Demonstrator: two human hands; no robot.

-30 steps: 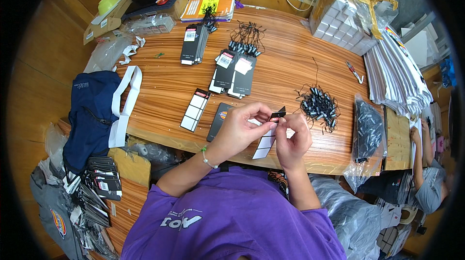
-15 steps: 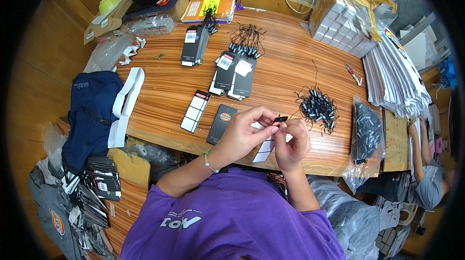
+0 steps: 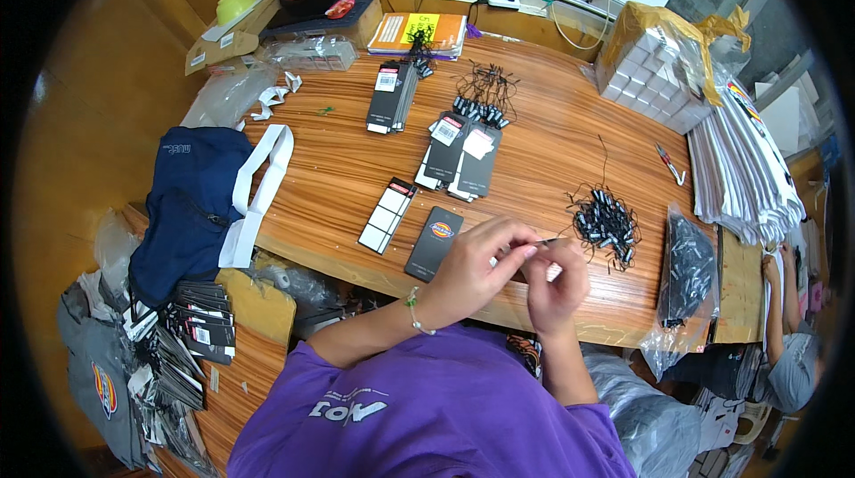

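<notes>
My left hand (image 3: 481,269) and my right hand (image 3: 557,286) meet above the table's front edge, fingers pinched together. Between them they hold a hang tag (image 3: 549,242), seen nearly edge-on as a thin dark sliver; my fingers hide most of it. Close to my left hand, a dark grey tag (image 3: 435,242) with a coloured logo lies flat. Left of that lies a black-topped tag with white label boxes (image 3: 387,215). Beyond my right hand is a tangled heap of black strings with small fasteners (image 3: 606,224).
Stacks of dark tags (image 3: 476,162) with strings lie mid-table, another stack (image 3: 392,97) behind. A bagged black bundle (image 3: 688,269), snips (image 3: 670,163), white folded stack (image 3: 744,157) and wrapped boxes (image 3: 655,77) line the right. Navy cloth (image 3: 200,202) hangs left. A co-worker's arms (image 3: 777,300) show far right.
The view has shifted, so the table appears further right and lower. The tag in my hands has turned from showing its white boxes to nearly edge-on. Both hands keep their pinch.
</notes>
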